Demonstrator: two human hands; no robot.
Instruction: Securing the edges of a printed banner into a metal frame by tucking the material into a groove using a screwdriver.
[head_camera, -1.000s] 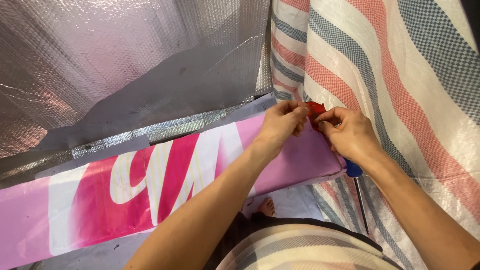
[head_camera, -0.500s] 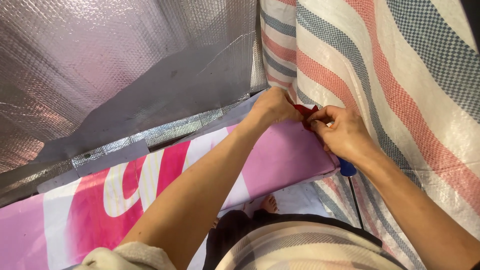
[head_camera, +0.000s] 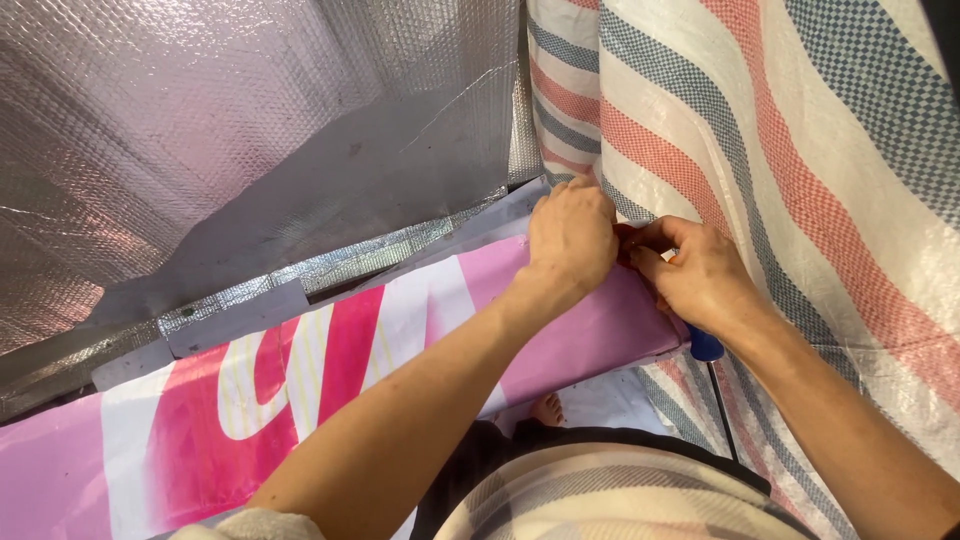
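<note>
At far left and across the top hangs a sheet of silver foil (head_camera: 200, 130), crinkled and quilted with small bubbles, shiny where light strikes it and dull grey in a smooth triangular patch toward the middle. Along its lower edge run two pale strips of tape (head_camera: 238, 317), flat and matte. Below lies one pink banner (head_camera: 330, 370), a smooth glossy sheet with white and deep-pink curved shapes; its left end is cut off by the frame, and its right end runs under the hands.

The left hand (head_camera: 572, 238) rests knuckles-up on the banner's upper right corner, fingers curled and pressed down; what is under the fingertips is hidden, so whether they grip anything cannot be told. Just beside it, touching, the right hand (head_camera: 700, 275) has its fingers bent inward, pinching a small red thing (head_camera: 625, 236), mostly hidden between the two hands and hard to make out. A blue handle (head_camera: 705, 346) pokes out below the right wrist; the rest is covered.

At right hangs a woven tarp (head_camera: 800, 170), coarse plastic weave with red, blue-checked and white stripes, folded into soft waves. At the bottom edge is a striped shirt and, below the banner, one bare foot (head_camera: 547, 409), partly hidden.
</note>
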